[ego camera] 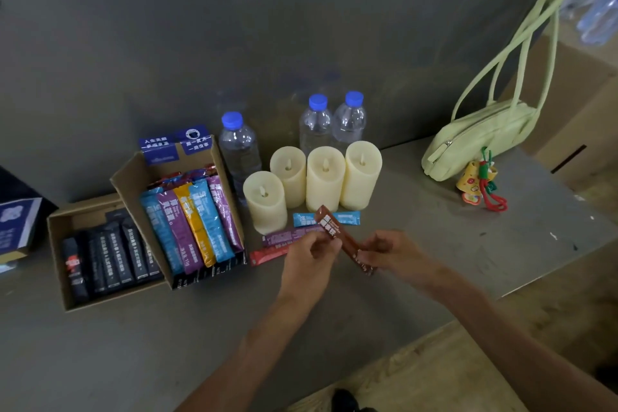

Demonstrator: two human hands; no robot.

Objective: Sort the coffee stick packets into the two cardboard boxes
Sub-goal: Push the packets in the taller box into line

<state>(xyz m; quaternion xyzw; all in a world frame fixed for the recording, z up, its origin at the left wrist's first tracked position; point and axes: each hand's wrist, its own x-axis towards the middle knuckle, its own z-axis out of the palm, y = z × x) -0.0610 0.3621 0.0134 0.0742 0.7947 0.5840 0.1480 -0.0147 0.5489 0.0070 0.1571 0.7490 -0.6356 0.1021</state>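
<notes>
Here, both hands meet over the grey table (434, 227) on a single brown packet (344, 241). The left hand (311, 254) pinches it near the middle with curled fingers, and the right hand (384, 251) pinches its lower end. The packet is held slanted in the air, printed face up, probably so its label can be read before a box is chosen.

The taller cardboard box (133, 174) leans back with bright sticks fanned inside, blue, purple and yellow, so this one likely belongs there. The lower box (83, 211) just beside it lies flat and holds only black sticks in a neat row. Three loose packets wait on the table beyond the hands: a blue one (304, 219), a purple one (284, 237) and a red one (267, 256), near the coloured box.

The packets are slim, glossy film strips, flat and crimped at the ends. The boxes are plain matt brown card. Behind stand four smooth, cream, waxy-looking pillar candles (326, 177) and clear ribbed water bottles (239, 150) with blue caps, pushed back out of the way.
</notes>
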